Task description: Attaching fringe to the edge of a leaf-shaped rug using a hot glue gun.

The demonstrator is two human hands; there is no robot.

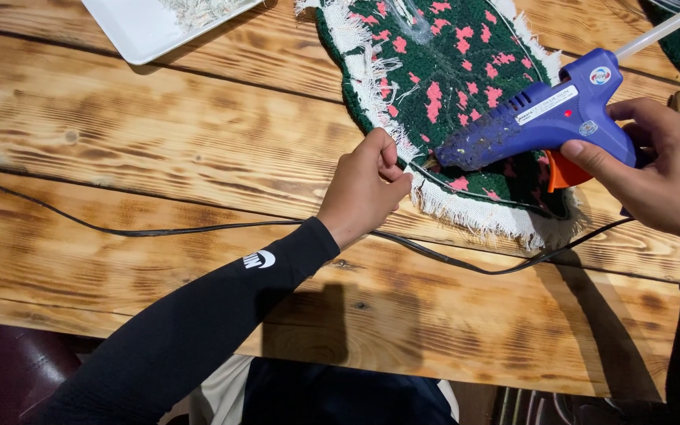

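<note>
Left hand (364, 189) pinches rug (450, 86) fringe; right hand (663, 173) grips glue gun (537, 122); tray (139, 27) seemingly holds trimmings.

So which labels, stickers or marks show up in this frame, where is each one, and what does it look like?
Long label: on the side of the blue glue gun held in the right hand; narrow white rectangle with small dark print.
Round sticker: on the gun's upper rear; white circle with red and blue.
Small round badge: on the gun body by the grip; grey.
Logo: on the black sleeve of the left hand; white.
</note>
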